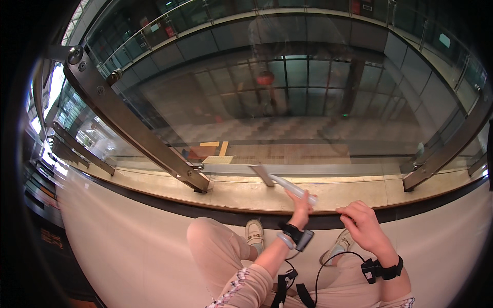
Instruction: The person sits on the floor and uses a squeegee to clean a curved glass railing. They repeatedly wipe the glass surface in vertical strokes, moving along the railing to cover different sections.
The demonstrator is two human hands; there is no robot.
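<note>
My left hand (302, 208) grips the pale, translucent handle of a squeegee-like tool (294, 189). Its flat, narrow grey head (262, 175) is at the far end, over the stone ledge (231, 194) and near the foot of the glass panel (246, 127). Whether the head touches either one is hard to tell. To the right, my right hand (360, 224) hovers before the ledge's front edge with bent fingers. Its palm is turned from view, and no object shows in it. Both wrists wear black straps with small devices.
Slanted metal posts (134, 133) (446, 148) flank the glass. A cable (319, 269) runs from the right wrist device towards my lap. My shoes (254, 233) rest on the pale floor (127, 246) by the dark strip under the ledge. A lower level shows through the glass.
</note>
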